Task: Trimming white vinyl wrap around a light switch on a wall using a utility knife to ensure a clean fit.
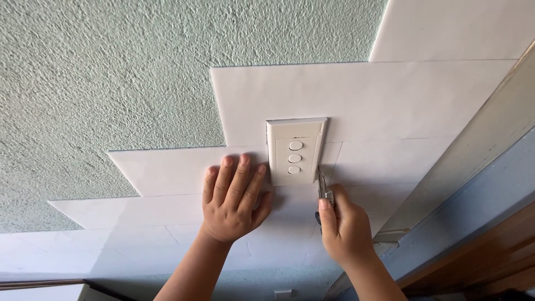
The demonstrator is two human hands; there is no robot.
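Pressing hand: my left hand (233, 202) lay flat on the white panels (167, 173), fingers spread and together pointing toward 12 o'clock, the fingertips just beside the left edge of the switch plate (295, 151).
Cutting hand: my right hand (346, 228) was closed around a utility knife (324, 192), index finger laid along its back, blade pointing toward 12 o'clock.
Blade: its tip met the wall at the lower right corner of the switch plate, at about 5 o'clock from the three round buttons.
Switch plate: it sat white and rectangular in the middle of the view, its top and right edges framed by a cut-out in the panel sheet.
Edges: the panels stepped down like stairs toward 8 o'clock, their left edges meeting bare green textured wall (100, 72).
Open room: plain panel lay free toward 1 and 2 o'clock; toward 4 o'clock a pale door frame (473, 167) closed in near my right hand.
Hidden: my fist covered most of the knife handle, and I could not tell how deep the blade sat.
Cut off: both forearms ran out of view at 6 o'clock.
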